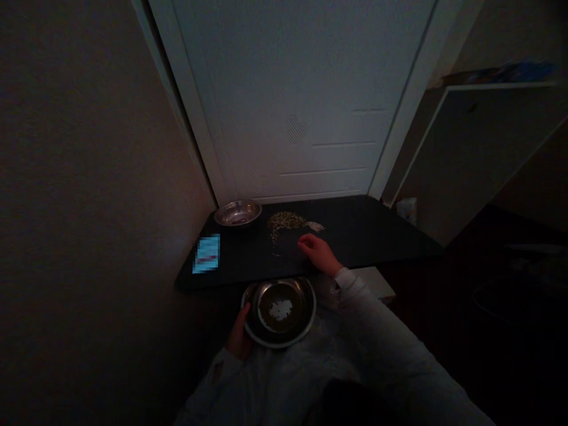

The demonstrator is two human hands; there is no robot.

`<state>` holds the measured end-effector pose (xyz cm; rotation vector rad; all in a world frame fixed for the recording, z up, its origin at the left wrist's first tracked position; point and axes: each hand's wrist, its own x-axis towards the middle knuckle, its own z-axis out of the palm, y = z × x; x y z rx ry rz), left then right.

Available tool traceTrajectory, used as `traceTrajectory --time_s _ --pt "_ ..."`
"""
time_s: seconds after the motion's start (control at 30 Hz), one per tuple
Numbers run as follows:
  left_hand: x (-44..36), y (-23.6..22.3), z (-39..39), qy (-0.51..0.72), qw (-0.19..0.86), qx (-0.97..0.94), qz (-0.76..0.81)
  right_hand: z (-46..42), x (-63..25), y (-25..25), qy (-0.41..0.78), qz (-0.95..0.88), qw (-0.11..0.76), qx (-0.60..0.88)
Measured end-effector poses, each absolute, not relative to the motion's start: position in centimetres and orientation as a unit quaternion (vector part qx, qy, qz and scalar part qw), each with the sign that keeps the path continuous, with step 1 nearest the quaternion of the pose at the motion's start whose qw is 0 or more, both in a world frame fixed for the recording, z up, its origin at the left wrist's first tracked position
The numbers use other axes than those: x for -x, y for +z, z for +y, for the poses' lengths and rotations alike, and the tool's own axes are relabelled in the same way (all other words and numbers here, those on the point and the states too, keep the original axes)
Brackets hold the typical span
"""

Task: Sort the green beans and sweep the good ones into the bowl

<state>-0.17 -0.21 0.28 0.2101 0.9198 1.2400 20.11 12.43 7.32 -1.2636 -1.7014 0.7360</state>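
In dim light before a white panelled door (306, 71) embossed with hearts, you steady a round, silver-coloured metal bowl (284, 344) close to your body, just off the near edge of a low, dark-topped table (381, 239). Your left hand (239, 336) is clamped on the bowl's left side, thumb at the rim; a patch of white grains (281, 309) lies in the bottom. Your right hand (320, 254) is over the table's near part, fingers curled together; whether they pinch anything, you cannot tell from here. Beyond it on the tabletop lie a spread pile of mixed greenish and pale grains (287, 220) and, just beside that on the right, a small heap of whitish grains (316, 226). A second shiny metal bowl (238, 212) sits at the far left corner, with a blurred, light-blue rectangle (207, 254) nearer you.
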Motion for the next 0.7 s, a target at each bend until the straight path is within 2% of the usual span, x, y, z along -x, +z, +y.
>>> traceTrajectory --time_s 0.13,0.43,0.7 --pt "0.1 0.0 -0.1 0.556 0.717 -0.107 0.407 12.2 -20.1 8.1 0.186 -0.74 0.397 0.51" --pt "0.3 -0.4 -0.2 0.561 0.718 -0.109 0.398 9.8 -20.9 8.6 0.021 -0.815 0.324 0.48" --pt "0.5 -0.8 -0.1 0.557 0.724 -0.099 0.395 9.5 -20.3 8.1 -0.039 -0.823 0.308 0.476"
